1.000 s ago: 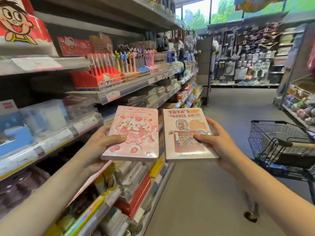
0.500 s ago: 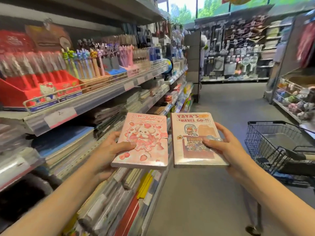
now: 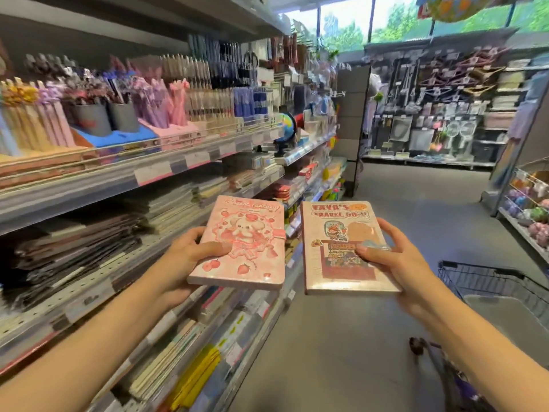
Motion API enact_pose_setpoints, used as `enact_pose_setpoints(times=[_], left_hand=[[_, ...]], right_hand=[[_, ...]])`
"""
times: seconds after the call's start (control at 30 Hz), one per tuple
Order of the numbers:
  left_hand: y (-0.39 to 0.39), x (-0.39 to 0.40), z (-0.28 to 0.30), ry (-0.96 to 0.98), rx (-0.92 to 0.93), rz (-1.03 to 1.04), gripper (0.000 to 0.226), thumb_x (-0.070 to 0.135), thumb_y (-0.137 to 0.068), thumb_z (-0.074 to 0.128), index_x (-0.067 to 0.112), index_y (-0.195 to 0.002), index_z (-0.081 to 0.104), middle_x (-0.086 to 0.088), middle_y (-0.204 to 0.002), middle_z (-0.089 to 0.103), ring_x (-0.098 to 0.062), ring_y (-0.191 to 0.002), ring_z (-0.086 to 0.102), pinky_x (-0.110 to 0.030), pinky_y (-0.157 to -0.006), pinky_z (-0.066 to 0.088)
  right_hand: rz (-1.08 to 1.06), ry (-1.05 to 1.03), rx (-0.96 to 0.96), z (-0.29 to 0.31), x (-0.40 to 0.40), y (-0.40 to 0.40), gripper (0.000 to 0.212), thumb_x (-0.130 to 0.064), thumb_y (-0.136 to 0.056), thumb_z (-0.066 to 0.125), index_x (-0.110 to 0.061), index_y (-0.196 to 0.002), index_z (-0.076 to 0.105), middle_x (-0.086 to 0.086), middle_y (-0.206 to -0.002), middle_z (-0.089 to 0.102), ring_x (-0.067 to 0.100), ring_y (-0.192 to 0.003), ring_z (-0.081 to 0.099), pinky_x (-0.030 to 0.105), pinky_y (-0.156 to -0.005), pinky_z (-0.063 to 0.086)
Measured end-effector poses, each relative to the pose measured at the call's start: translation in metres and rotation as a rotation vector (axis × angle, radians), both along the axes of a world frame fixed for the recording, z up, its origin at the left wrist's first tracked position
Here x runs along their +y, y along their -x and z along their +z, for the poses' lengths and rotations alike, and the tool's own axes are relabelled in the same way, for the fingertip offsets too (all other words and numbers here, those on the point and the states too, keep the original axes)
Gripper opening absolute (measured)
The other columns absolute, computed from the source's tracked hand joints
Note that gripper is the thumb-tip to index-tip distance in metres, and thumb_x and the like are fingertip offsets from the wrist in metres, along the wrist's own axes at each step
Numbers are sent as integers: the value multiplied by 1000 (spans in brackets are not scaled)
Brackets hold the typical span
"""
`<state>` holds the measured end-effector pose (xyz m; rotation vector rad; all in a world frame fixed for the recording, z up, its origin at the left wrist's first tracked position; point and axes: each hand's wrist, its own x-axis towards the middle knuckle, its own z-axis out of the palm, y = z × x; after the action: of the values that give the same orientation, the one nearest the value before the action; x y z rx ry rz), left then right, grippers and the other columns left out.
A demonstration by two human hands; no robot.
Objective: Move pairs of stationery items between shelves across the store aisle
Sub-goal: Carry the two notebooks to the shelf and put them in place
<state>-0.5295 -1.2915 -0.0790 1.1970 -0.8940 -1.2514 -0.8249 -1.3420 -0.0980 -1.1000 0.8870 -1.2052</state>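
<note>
From my head camera, the only view I have, my left hand (image 3: pixel 181 263) holds the pink notebook (image 3: pixel 242 243) with the thumb pressed flat on its cover and the fingers (image 3: pixel 190 233) curled round its left edge, so that hand is closed on it. My right hand (image 3: pixel 407 263) grips the cream travel notebook (image 3: pixel 341 248) the same way, thumb on the cover, fingers wrapped over the right edge. Both books sit face up in the air in front of me, just beside each other but not touching, above the aisle floor (image 3: pixel 386 218) and near the edge of the left-hand shelving (image 3: pixel 166 171).

I judge I am mid-carry, with the pair not yet set down anywhere.

What could go wrong: both covers look wrapped in glossy film (slippery, I would guess), and each book is pinched only along one side, so a loosened thumb could let the far edge tip and the book slide to the floor. The black shopping trolley (image 3: pixel 490 281) stands close at my right, below that arm; turning across the aisle without looking could knock my elbow or the cream book against its rim. The picture is blurred at the edges, so I cannot read the far shelves well enough to pick a slot.
</note>
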Motion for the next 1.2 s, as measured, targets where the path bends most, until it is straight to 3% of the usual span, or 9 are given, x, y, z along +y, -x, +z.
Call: enact_pose_setpoints(times=[0.3,0.43,0.5,0.63,0.77,0.9,1.0,1.07,1.2], left_hand=[[17,-125,-5,-51,-29,66,48,0,-70,68,11,-111,48,-20,-97,69,-23,-61,70,-29,-50,59],[10,-194,-9,-40,-18,120,38,-2,-74,66,15,-104,50,-19,-92,73,-25,-63,71,-34,-59,58],[5,-228,-9,-37,-17,145,43,-2,-70,68,13,-106,51,-18,-89,74,-25,-64,71,-36,-60,58],[-6,-291,-2,-30,-28,129,58,0,-67,67,8,-120,44,-26,-101,67,-26,-57,69,-27,-36,52],[-21,-351,-1,-28,-43,149,76,8,-54,72,12,-124,42,-28,-106,67,-32,-73,69,-34,-49,59],[-28,-395,-5,-43,-1,179,74,6,-56,70,9,-124,42,-30,-106,64,-27,-57,69,-28,-41,54],[-36,-422,-10,-48,5,225,74,4,-56,69,8,-125,43,-27,-105,67,-30,-67,71,-32,-49,59],[-40,-439,-12,-47,6,276,69,2,-59,68,7,-124,45,-23,-98,70,-27,-65,71,-32,-53,60],[-43,-470,-16,-56,-6,365,71,7,-54,71,11,-122,48,-15,-79,75,-26,-63,72,-28,-45,56]], right_hand=[[64,-48,-43,-14,-149,-1,68,7,-76,63,-22,-133,42,11,-99,70,22,-59,71,31,-48,58],[82,-38,-35,-15,-226,-9,62,8,-76,62,-25,-126,44,11,-98,69,21,-57,71,30,-48,58],[96,-39,-25,-12,-267,-15,61,7,-76,63,-28,-122,44,12,-97,69,21,-56,71,30,-48,58],[114,-41,9,-1,-351,-27,64,4,-77,64,-26,-129,42,17,-107,67,22,-57,71,33,-50,59],[133,-33,17,1,-429,-42,66,2,-77,65,-26,-132,42,16,-114,64,22,-59,71,32,-49,59],[185,-72,-3,-2,-496,-62,68,4,-78,63,-27,-134,40,15,-104,68,23,-57,71,31,-47,58],[239,-78,19,-2,-543,-79,66,4,-77,64,-24,-133,42,19,-110,67,23,-57,71,31,-48,58],[296,-67,58,-1,-577,-89,60,2,-77,64,-26,-127,46,18,-108,67,22,-58,71,30,-48,58],[435,-34,118,0,-650,-107,48,1,-77,64,-28,-114,54,14,-101,70,23,-64,72,29,-49,57]])
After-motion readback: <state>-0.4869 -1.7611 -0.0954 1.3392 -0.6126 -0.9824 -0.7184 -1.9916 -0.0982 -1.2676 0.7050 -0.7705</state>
